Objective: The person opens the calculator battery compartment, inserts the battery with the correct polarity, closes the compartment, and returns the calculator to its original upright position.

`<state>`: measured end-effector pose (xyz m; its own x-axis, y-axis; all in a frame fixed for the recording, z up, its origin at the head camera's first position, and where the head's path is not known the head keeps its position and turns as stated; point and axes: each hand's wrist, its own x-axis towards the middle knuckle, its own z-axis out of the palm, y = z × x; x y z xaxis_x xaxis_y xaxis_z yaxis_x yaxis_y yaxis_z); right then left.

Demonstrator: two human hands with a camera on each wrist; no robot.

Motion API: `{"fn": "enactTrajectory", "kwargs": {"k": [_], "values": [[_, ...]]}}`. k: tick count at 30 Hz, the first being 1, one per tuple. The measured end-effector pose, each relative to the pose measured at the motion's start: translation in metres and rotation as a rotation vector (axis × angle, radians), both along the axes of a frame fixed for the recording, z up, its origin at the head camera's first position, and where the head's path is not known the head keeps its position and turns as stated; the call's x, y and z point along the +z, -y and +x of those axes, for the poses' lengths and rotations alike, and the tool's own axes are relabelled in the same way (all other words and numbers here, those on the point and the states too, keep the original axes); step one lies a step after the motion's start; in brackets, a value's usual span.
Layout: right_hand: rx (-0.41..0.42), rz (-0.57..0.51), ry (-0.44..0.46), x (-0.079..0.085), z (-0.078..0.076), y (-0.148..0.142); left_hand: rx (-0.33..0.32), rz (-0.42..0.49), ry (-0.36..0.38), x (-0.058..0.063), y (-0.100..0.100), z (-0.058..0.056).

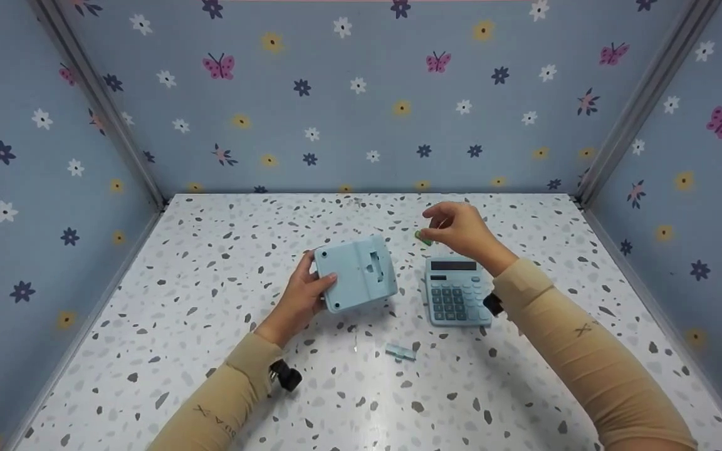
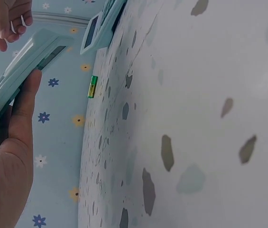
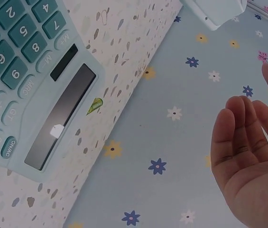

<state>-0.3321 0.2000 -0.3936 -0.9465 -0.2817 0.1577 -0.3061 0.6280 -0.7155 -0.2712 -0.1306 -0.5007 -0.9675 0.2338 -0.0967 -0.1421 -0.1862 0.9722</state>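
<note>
Calculator (image 1: pixel 352 283) clamped in left grip (image 1: pixel 303 292), back showing, slot (image 1: pixel 375 268) uncovered. Green battery (image 2: pixel 92 87) seen on desk (image 1: pixel 116 363), near right grip (image 1: pixel 463 233), whose fingers are apart, nothing held. Battery change seems to be step now; careful battery pinch likely needed next.

Head cam: high, facing forward-down over table (image 1: pixel 210 282). Wrist cams: low, tilted, facing back wall (image 3: pixel 138 185); right close to flat calculator (image 3: pixel 32 85), left catches it farther off.
</note>
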Motion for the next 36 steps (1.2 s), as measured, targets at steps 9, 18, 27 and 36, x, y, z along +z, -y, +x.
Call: {"fn": "enactTrajectory", "kwargs": {"k": [9, 18, 27, 36], "values": [[-0.025, -0.012, -0.007, 0.001, -0.012, -0.002, -0.009, 0.017, 0.004, -0.001, 0.0, 0.001], [-0.04, -0.02, 0.017, 0.001, -0.024, -0.003, -0.007, 0.011, 0.002, 0.001, -0.001, 0.001], [-0.077, -0.024, 0.053, -0.003, -0.039, -0.002, -0.013, 0.024, -0.009, -0.001, 0.0, -0.002], [-0.097, -0.013, 0.063, -0.01, -0.051, -0.003, -0.008, 0.016, -0.008, 0.0, -0.001, -0.003]]}}
